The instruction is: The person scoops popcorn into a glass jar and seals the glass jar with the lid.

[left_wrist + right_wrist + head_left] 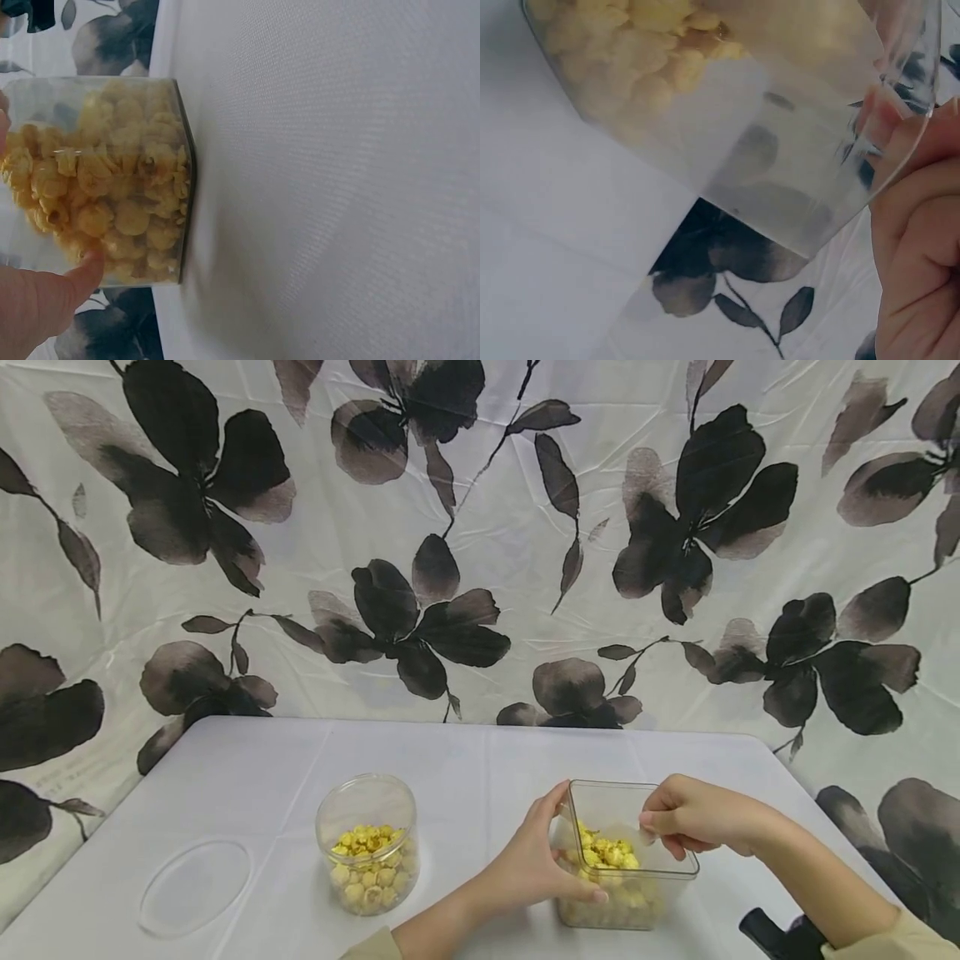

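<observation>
A clear square plastic container [611,914] holds yellow popcorn [611,853] and stands on the table. My left hand [525,856] grips its left side, the thumb along the near wall and the fingers at the far left corner. In the left wrist view a fingertip [91,264] presses the clear wall. The right hand [701,817] is over the container's right rim, fingers curled and dipping inside. It pinches a pale translucent piece [633,833] that reaches toward the popcorn; its kind cannot be made out. The right wrist view shows the right hand [922,217] at the rim.
A clear round jar [367,860], partly filled with yellow popcorn, stands open left of the hands. Farther left a clear round lid [197,889] lies flat on the white table [270,785]. A black object [783,935] is below the right forearm. Behind hangs a floral cloth [480,527].
</observation>
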A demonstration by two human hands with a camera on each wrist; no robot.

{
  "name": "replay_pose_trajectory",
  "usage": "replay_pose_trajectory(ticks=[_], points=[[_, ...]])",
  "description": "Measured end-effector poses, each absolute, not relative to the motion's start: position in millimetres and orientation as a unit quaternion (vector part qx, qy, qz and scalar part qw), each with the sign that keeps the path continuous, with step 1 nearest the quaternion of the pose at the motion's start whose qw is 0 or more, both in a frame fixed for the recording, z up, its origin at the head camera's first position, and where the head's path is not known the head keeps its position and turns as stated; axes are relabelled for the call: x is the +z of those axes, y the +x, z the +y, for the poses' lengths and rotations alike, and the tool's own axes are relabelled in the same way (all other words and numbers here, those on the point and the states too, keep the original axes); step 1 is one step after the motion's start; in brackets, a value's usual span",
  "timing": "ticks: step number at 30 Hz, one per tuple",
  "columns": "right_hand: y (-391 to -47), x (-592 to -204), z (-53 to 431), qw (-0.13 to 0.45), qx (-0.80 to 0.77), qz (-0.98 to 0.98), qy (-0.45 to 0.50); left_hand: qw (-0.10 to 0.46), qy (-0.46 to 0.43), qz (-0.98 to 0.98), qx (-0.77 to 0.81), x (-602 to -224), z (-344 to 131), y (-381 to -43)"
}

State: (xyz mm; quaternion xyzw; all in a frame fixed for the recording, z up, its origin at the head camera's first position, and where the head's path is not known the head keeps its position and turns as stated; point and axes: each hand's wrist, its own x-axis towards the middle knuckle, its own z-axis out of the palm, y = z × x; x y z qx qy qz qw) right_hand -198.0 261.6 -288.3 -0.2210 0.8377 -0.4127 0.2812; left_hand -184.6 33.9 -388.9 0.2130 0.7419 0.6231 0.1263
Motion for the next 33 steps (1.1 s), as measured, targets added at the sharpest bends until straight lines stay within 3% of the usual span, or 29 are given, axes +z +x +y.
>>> replay_pose_trajectory(ticks=[15,33], points=[[-203,-290,275,0.325,-0.467,0.801,-0.187,0.118,0.222,0.740,0.624,-387,34,-185],[-205,-284,269,0.317,-0.440,0.818,-0.195,0.127,0.214,0.738,0.628,-388,33,-185]])
